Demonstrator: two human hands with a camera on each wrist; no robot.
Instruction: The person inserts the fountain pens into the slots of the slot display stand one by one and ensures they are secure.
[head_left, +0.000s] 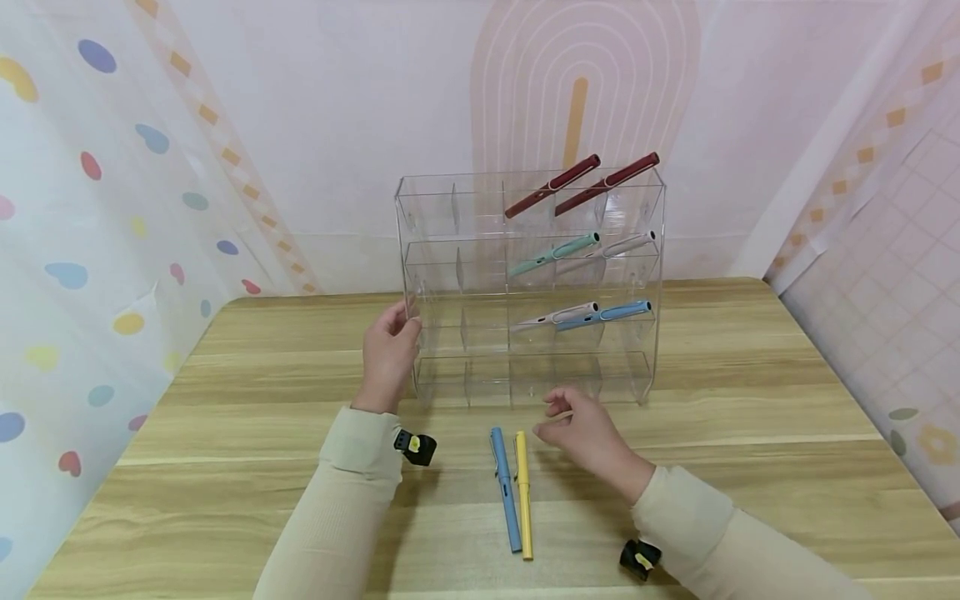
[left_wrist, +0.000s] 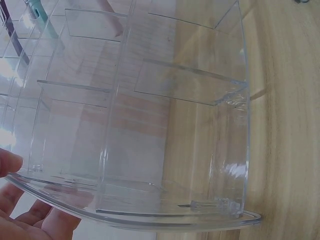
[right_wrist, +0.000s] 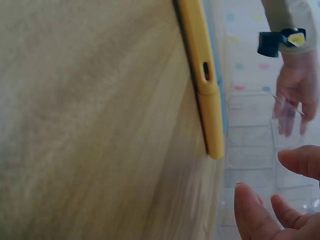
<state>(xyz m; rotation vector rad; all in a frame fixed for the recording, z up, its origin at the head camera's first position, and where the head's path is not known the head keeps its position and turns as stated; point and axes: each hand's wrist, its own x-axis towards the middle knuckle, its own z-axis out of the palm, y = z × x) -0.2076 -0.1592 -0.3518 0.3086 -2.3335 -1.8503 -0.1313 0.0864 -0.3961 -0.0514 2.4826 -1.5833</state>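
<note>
A clear acrylic pen rack [head_left: 438, 271] with stepped tiers stands upright on the table. My left hand [head_left: 388, 354] holds its left side edge, with the thumb [left_wrist: 10, 162] on the front side and the other fingers behind. Just before the rack's lower front, my right hand [head_left: 588, 433] hovers with thumb and fingers apart and nothing between them. A yellow pen [head_left: 523, 496] and a blue pen [head_left: 506, 492] lie side by side on the table, left of the right hand. In the right wrist view, the yellow pen [right_wrist: 202, 80] partly hides the blue one.
Two dark red pens [head_left: 555, 187] lean in the top tier. Below sit a green pen [head_left: 558, 254] and a pale pink pen [head_left: 611, 252], then another pale pen [head_left: 558, 317] and a blue pen [head_left: 615, 312]. A patterned cloth [head_left: 337, 125] hangs behind the wooden table [head_left: 225, 450].
</note>
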